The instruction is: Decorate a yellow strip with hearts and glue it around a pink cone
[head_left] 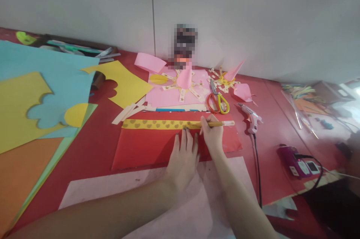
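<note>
My right hand [211, 132] is closed around a slim yellow-brown pen [216, 123] with a pale end, its tip down on a yellow paper strip [152, 124]. Brown hearts run along the strip from its left end to near the pen tip. Stretched out, my left hand [182, 152] rests flat, fingertips at the strip's lower edge. Beneath both hands lies a red sheet [143, 149]. Just beyond the strip are scissors [217, 100] with one red and one yellow handle.
A glue gun [253, 119] with a black cord lies at right, near a purple power strip [295, 162]. Pink paper [157, 96] carries a pink cone [185, 77] with decorated strips. Coloured sheets [17, 107] cover the left side. A white wall [98, 10] stands behind.
</note>
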Action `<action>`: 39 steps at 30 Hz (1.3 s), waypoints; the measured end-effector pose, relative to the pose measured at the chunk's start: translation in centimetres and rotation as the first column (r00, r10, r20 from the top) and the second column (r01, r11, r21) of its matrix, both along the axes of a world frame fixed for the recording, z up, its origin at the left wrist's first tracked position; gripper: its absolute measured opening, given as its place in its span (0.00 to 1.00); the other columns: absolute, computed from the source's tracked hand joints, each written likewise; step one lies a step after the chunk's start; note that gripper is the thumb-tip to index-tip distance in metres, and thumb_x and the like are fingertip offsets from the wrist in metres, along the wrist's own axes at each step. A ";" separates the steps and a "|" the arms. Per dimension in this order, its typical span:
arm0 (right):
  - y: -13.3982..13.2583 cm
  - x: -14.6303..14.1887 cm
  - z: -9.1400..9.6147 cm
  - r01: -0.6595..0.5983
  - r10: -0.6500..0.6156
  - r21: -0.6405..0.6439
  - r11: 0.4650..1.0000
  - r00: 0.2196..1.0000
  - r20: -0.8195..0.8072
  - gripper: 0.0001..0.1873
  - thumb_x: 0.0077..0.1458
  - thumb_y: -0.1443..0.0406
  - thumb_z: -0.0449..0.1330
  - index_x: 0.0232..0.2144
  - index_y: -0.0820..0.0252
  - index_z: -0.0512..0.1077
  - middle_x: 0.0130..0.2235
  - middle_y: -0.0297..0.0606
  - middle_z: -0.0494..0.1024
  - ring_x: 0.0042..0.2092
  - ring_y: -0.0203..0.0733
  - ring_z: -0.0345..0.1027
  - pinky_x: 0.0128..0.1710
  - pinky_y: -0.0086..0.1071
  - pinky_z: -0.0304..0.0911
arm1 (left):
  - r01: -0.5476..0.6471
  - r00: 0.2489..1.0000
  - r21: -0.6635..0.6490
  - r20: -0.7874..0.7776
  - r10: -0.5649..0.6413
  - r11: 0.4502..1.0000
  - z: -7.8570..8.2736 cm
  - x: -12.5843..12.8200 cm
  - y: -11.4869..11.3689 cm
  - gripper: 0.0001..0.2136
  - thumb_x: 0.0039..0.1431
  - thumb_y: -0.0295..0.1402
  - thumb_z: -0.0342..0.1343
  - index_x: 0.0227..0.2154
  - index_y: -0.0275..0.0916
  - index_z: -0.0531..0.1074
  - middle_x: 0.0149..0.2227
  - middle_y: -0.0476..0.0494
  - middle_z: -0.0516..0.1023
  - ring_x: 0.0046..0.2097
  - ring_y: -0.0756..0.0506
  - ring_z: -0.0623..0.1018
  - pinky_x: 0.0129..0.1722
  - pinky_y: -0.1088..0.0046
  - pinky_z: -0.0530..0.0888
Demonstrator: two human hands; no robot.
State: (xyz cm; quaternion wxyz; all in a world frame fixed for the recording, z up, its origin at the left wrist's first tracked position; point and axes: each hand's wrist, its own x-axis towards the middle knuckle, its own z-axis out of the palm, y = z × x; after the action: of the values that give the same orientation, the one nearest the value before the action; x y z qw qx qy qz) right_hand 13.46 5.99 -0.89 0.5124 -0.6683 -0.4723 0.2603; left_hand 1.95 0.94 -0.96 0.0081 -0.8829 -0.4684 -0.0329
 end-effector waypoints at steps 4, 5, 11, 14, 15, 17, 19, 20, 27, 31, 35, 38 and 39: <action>0.0 0.0 0.0 0.016 -0.016 -0.020 1.000 1.000 0.004 0.16 0.50 0.62 0.54 0.16 0.56 0.53 0.10 0.22 0.57 0.14 0.30 0.53 0.20 0.25 0.54 | 0.003 1.000 -0.001 -0.021 -0.003 1.000 0.1 0.0 0.0 0.22 0.60 0.34 0.37 0.54 0.30 0.59 0.56 0.28 0.62 0.59 0.35 0.58 0.55 0.54 0.59; 0.0 0.0 0.0 0.014 -0.014 -0.027 1.000 1.000 0.001 0.16 0.50 0.62 0.54 0.16 0.56 0.53 0.09 0.21 0.57 0.14 0.30 0.53 0.20 0.25 0.54 | 0.003 1.000 -0.001 -0.025 -0.003 1.000 0.1 0.0 0.0 0.22 0.60 0.34 0.37 0.55 0.29 0.58 0.56 0.28 0.62 0.59 0.35 0.58 0.55 0.54 0.59; 0.1 0.1 0.1 -0.018 0.017 -0.060 0.998 1.000 -0.020 0.16 0.49 0.61 0.55 0.15 0.56 0.55 0.09 0.23 0.61 0.14 0.31 0.56 0.20 0.26 0.56 | -0.002 1.000 -0.017 0.001 0.002 1.000 0.2 0.0 0.0 0.22 0.60 0.33 0.37 0.55 0.29 0.58 0.56 0.26 0.62 0.59 0.35 0.58 0.55 0.54 0.58; 0.1 0.1 0.1 -0.045 0.043 -0.042 0.998 0.997 -0.057 0.15 0.50 0.59 0.55 0.17 0.56 0.56 0.10 0.24 0.63 0.15 0.32 0.58 0.22 0.27 0.58 | 0.003 1.000 -0.028 0.002 -0.002 1.000 0.2 0.0 0.1 0.22 0.60 0.33 0.36 0.54 0.29 0.59 0.56 0.27 0.62 0.59 0.35 0.58 0.55 0.54 0.58; 0.1 0.1 0.1 -0.051 0.048 -0.035 0.998 0.996 -0.069 0.15 0.50 0.58 0.55 0.17 0.56 0.56 0.11 0.24 0.64 0.15 0.32 0.59 0.22 0.27 0.58 | 0.003 1.000 -0.030 0.001 -0.003 1.000 0.2 0.0 0.1 0.22 0.60 0.33 0.36 0.54 0.29 0.59 0.56 0.27 0.62 0.59 0.35 0.58 0.55 0.54 0.58; 0.1 0.1 0.1 -0.058 0.056 -0.028 0.998 0.995 -0.080 0.16 0.50 0.57 0.54 0.18 0.56 0.57 0.11 0.25 0.64 0.15 0.33 0.59 0.22 0.28 0.58 | 0.002 1.000 -0.029 -0.002 -0.003 1.000 0.2 0.0 0.1 0.22 0.60 0.33 0.36 0.55 0.29 0.58 0.56 0.28 0.62 0.59 0.35 0.58 0.55 0.54 0.58; 0.2 0.1 0.1 -0.061 0.059 -0.030 0.998 0.995 -0.081 0.16 0.50 0.57 0.55 0.18 0.56 0.57 0.11 0.24 0.64 0.16 0.33 0.60 0.21 0.27 0.58 | 0.002 1.000 -0.021 -0.008 -0.002 1.000 0.1 0.0 0.1 0.22 0.60 0.33 0.36 0.55 0.29 0.58 0.56 0.28 0.62 0.59 0.35 0.58 0.55 0.54 0.59; 0.2 0.0 0.1 -0.061 0.058 -0.034 0.998 0.995 -0.083 0.16 0.50 0.57 0.55 0.18 0.56 0.57 0.11 0.24 0.64 0.16 0.33 0.60 0.21 0.27 0.57 | 0.002 1.000 -0.018 -0.015 -0.002 1.000 0.1 0.0 0.1 0.22 0.60 0.33 0.36 0.55 0.30 0.58 0.56 0.28 0.62 0.59 0.35 0.58 0.55 0.54 0.59; 0.2 0.1 0.1 -0.057 0.053 -0.054 0.997 0.996 -0.071 0.15 0.50 0.60 0.55 0.17 0.56 0.56 0.10 0.23 0.63 0.15 0.32 0.58 0.21 0.26 0.56 | 0.011 0.998 0.009 -0.063 -0.010 1.000 0.1 0.0 0.1 0.22 0.60 0.34 0.36 0.55 0.29 0.58 0.56 0.27 0.62 0.59 0.34 0.58 0.55 0.55 0.60; 0.2 0.2 0.1 -0.033 0.031 -0.041 0.999 0.998 -0.046 0.15 0.50 0.62 0.55 0.16 0.57 0.55 0.09 0.22 0.60 0.14 0.31 0.56 0.22 0.25 0.55 | 0.006 0.998 0.006 -0.055 -0.006 1.000 0.1 0.0 0.1 0.23 0.60 0.34 0.36 0.56 0.30 0.56 0.56 0.27 0.62 0.59 0.35 0.58 0.55 0.55 0.60; 0.1 0.2 0.1 -0.051 0.050 -0.016 0.999 0.996 -0.077 0.15 0.51 0.61 0.55 0.17 0.57 0.56 0.11 0.23 0.63 0.15 0.31 0.58 0.23 0.25 0.56 | 0.011 0.997 0.018 -0.081 -0.009 1.000 0.1 0.0 0.1 0.23 0.60 0.34 0.35 0.55 0.30 0.57 0.56 0.28 0.62 0.59 0.35 0.59 0.55 0.55 0.60; 0.2 0.1 0.0 -0.060 0.057 -0.032 0.998 0.994 -0.094 0.16 0.50 0.59 0.56 0.17 0.57 0.56 0.11 0.24 0.64 0.16 0.32 0.59 0.21 0.26 0.56 | 0.013 0.996 0.024 -0.085 -0.011 1.000 0.1 0.0 0.0 0.23 0.60 0.34 0.35 0.55 0.30 0.58 0.56 0.29 0.62 0.59 0.35 0.58 0.55 0.55 0.59; 0.2 0.1 0.0 -0.061 0.057 -0.037 0.997 0.993 -0.098 0.16 0.50 0.58 0.56 0.18 0.57 0.57 0.12 0.24 0.64 0.16 0.32 0.59 0.21 0.26 0.56 | 0.012 0.996 0.026 -0.083 -0.010 1.000 0.1 0.0 0.0 0.23 0.60 0.34 0.35 0.55 0.30 0.57 0.56 0.28 0.62 0.59 0.35 0.58 0.55 0.55 0.59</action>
State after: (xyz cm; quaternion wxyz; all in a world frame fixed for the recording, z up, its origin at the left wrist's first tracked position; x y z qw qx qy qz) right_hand 13.58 6.18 -0.93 0.5133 -0.6506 -0.4612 0.3171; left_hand 1.99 0.96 -0.89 0.0392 -0.8859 -0.4622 -0.0024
